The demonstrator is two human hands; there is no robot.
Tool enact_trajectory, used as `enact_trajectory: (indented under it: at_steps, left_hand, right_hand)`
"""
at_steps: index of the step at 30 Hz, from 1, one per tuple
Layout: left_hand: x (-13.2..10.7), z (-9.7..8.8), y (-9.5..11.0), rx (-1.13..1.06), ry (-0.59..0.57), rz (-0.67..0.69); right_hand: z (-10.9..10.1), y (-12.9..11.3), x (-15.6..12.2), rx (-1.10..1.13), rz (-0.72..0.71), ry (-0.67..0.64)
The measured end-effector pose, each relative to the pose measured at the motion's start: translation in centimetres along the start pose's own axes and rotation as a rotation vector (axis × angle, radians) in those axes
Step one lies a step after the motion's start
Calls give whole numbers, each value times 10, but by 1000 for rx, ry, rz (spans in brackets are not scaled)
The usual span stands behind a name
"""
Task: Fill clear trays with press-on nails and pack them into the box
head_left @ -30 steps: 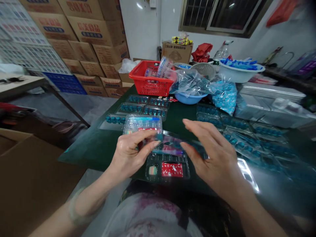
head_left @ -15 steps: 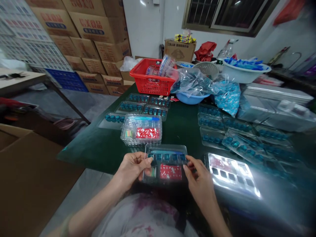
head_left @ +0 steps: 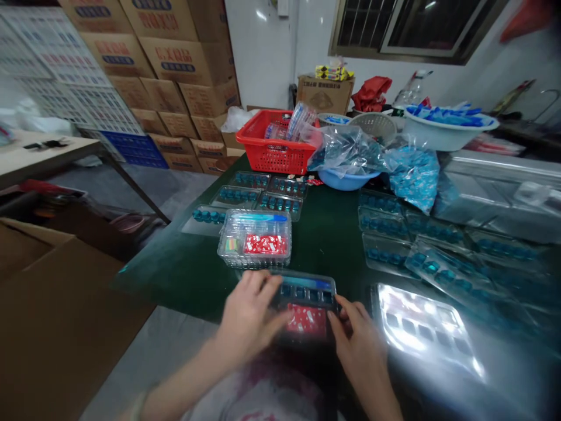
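Observation:
A clear plastic clamshell pack with a red-and-white item and small blue pieces inside lies at the near edge of the dark green table. My left hand lies over its left part with the fingers pressed down on the lid. My right hand grips its right edge with curled fingers. Just beyond stands a stack of closed packs of the same kind.
Several open trays of blue pieces lie in rows on the table, left and right. A shiny empty tray sits at my right. A red basket, blue bowl, bags and white basin stand behind. Cartons are stacked at left.
The lid came down onto the pack. My left hand moved from its left edge onto the top of it, and my right hand stayed at the right edge.

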State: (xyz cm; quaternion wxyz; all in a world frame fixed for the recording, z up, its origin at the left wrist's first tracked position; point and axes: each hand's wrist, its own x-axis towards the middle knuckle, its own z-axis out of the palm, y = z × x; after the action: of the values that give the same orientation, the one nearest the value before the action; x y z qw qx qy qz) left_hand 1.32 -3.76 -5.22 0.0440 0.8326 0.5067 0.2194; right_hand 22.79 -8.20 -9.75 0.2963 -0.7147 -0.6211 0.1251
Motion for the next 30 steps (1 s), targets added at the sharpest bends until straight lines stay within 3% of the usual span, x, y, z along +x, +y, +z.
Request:
enact_trajectory:
  at_steps: [2, 4, 8, 14, 18, 21, 25, 28, 30]
  left_hand:
    - [-1, 4, 3, -36, -122, 177]
    - [-1, 9, 4, -37, -227, 252]
    - [1, 14, 1, -29, -328, 230]
    - [3, 9, 5, -85, -377, 184]
    - [-1, -1, 7, -163, -253, 178]
    - [5, -24, -2, -164, -7, 185]
    - [24, -63, -27, -82, 270, 157]
    - [28, -75, -41, -113, 290, 174]
    - [21, -69, -43, -160, 173, 163]
  right_hand:
    - [4, 7, 0, -17, -44, 5]
    - [9, 17, 1, -15, -112, 11]
    - [17, 37, 10, 14, -215, 8]
    - [12, 43, 16, 103, -223, 5]
    - [6, 42, 10, 135, -134, 8]
    - [4, 43, 3, 133, -68, 60]
    - [-3, 38, -5, 88, -126, 90]
    - [-10, 27, -11, 16, -128, 117]
    - [-12, 19, -15, -33, -89, 116]
